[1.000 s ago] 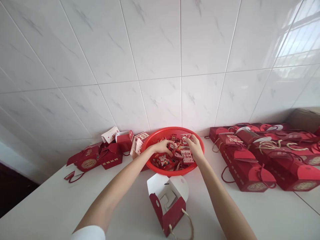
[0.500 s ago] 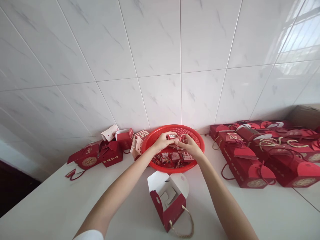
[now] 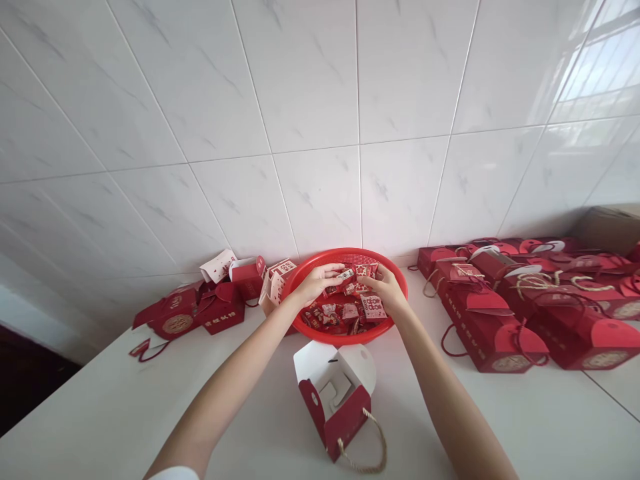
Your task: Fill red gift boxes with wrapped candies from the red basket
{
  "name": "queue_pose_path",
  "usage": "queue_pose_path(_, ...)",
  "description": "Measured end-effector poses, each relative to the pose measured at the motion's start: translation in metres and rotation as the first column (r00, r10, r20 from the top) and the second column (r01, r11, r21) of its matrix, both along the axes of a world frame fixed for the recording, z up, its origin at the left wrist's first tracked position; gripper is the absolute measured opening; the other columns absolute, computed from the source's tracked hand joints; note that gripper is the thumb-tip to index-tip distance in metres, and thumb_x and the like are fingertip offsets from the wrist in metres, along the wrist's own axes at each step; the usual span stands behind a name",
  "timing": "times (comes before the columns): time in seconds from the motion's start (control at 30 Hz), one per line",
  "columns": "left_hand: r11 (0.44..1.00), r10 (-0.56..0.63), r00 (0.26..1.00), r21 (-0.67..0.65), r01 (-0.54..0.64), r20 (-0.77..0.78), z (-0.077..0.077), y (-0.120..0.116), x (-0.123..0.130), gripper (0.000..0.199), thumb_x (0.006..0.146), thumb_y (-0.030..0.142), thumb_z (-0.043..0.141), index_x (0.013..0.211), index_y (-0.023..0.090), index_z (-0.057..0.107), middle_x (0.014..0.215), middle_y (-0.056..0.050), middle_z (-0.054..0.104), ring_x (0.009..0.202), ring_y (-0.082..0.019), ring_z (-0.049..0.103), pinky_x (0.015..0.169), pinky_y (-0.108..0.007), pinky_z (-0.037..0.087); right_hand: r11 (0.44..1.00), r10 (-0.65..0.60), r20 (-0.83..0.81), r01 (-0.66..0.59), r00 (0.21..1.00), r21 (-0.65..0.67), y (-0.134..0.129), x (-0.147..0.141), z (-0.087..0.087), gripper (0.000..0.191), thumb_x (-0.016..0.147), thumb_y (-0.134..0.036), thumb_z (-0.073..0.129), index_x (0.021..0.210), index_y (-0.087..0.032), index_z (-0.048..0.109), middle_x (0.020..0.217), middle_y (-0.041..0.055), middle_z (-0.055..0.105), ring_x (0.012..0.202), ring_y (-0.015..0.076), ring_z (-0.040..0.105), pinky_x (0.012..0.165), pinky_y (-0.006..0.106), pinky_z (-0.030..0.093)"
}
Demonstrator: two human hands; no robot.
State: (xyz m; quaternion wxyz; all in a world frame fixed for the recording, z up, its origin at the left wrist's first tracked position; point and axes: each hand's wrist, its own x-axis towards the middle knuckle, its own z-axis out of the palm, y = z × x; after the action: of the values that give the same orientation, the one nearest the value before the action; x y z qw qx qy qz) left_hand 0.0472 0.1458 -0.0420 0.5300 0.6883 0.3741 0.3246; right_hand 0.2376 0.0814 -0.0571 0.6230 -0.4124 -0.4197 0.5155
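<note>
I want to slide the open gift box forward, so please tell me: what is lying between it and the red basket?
In the head view, nothing separates the open gift box from the red basket; they almost meet.

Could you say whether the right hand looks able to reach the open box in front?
Probably yes: the open box stands just this side of the red basket; nothing visible blocks the way, though the right hand seems to hold a patterned packet.
</note>
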Motion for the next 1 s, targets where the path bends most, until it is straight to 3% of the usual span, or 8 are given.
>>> queue_pose_path(0.13, 0.99, 0.097, 0.995, 0.105, -0.093, -0.028, -0.003, 0.004, -0.004, 0.048, 0.07, 0.029, 0.082, 0.116, 0.017, 0.072, 0.132, -0.012, 0.068, 0.125, -0.029, 0.061, 0.109, -0.045, 0.047, 1.0, 0.002, 0.028, -0.002, 1.0, -0.004, 0.001, 0.001, -0.001, 0.034, 0.059, -0.033, 0.081, 0.085, -0.021, 0.063, 0.08, 0.0003, 0.073, 0.067, 0.0181, 0.068, 0.058, 0.029, 0.055)
queue_pose_path(0.27, 0.934, 0.247, 0.969, 0.262, -0.245, 0.026, -0.002, -0.002, 0.001, 0.035, 0.075, 0.027, 0.076, 0.109, 0.018, 0.075, 0.122, -0.009, 0.074, 0.116, -0.027, 0.066, 0.107, -0.044, 0.049, 1.0, -0.015, 0.073, 0.015, 0.997, 0.004, 0.003, 0.003, -0.003, 0.037, 0.056, -0.032, 0.085, 0.082, -0.02, 0.062, 0.077, -0.0002, 0.072, 0.065, 0.0167, 0.066, 0.052, 0.025, 0.051)
queue_pose_path(0.37, 0.891, 0.22, 0.974, 0.393, -0.226, 0.061, 0.002, -0.014, 0.009, 0.023, 0.08, 0.025, 0.071, 0.101, 0.019, 0.077, 0.119, -0.007, 0.074, 0.115, -0.026, 0.066, 0.106, -0.043, 0.05, 1.0, 0.021, 0.045, -0.022, 0.999, 0.022, 0.002, 0.003, -0.002, 0.038, 0.055, -0.032, 0.086, 0.084, -0.02, 0.065, 0.079, 0.0002, 0.072, 0.067, 0.0175, 0.067, 0.055, 0.026, 0.053)
queue_pose_path(0.5, 0.838, 0.159, 0.987, 0.529, -0.134, -0.003, 0.006, -0.024, 0.02, 0.014, 0.084, 0.024, 0.069, 0.093, 0.022, 0.079, 0.129, -0.006, 0.069, 0.125, -0.026, 0.06, 0.109, -0.042, 0.047, 0.996, 0.082, -0.051, -0.084, 0.995, -0.031, 0.0, 0.006, 0.003, 0.031, 0.057, -0.032, 0.085, 0.081, -0.021, 0.068, 0.081, 0.0007, 0.073, 0.069, 0.0184, 0.069, 0.055, 0.027, 0.057)
queue_pose_path(0.67, 0.843, 0.108, 0.993, 0.534, -0.073, -0.035, 0.008, -0.024, 0.021, 0.019, 0.082, 0.016, 0.067, 0.094, 0.022, 0.08, 0.126, -0.006, 0.068, 0.118, -0.024, 0.063, 0.101, -0.037, 0.054, 0.974, 0.179, -0.175, -0.2, 0.968, -0.109, 0.0, 0.01, 0.006, 0.026, 0.067, -0.033, 0.082, 0.086, -0.021, 0.07, 0.083, 0.0032, 0.074, 0.068, 0.0198, 0.073, 0.058, 0.029, 0.062)
queue_pose_path(0.87, 0.833, 0.057, 0.991, 0.553, 0.021, -0.123, 0.015, -0.026, 0.019, 0.028, 0.081, 0.01, 0.059, 0.092, 0.024, 0.081, 0.129, -0.004, 0.067, 0.124, -0.024, 0.06, 0.103, -0.038, 0.053, 0.976, 0.15, -0.241, -0.183, 0.959, -0.12, 0.001, 0.011, 0.005, 0.035, 0.061, -0.041, 0.088, 0.083, -0.02, 0.071, 0.087, 0.004, 0.075, 0.071, 0.0213, 0.073, 0.056, 0.03, 0.064)
queue_pose_path(1.0, 0.884, -0.015, 0.997, 0.464, 0.049, -0.077, 0.012, -0.02, 0.02, 0.037, 0.079, 0.006, 0.054, 0.101, 0.022, 0.077, 0.136, -0.006, 0.063, 0.129, -0.024, 0.057, 0.106, -0.039, 0.051, 0.984, 0.126, -0.207, -0.148, 0.97, -0.096, 0.002, 0.012, 0.004, 0.033, 0.053, -0.031, 0.09, 0.072, -0.021, 0.064, 0.079, 0.0004, 0.07, 0.072, 0.0182, 0.07, 0.063, 0.032, 0.066)
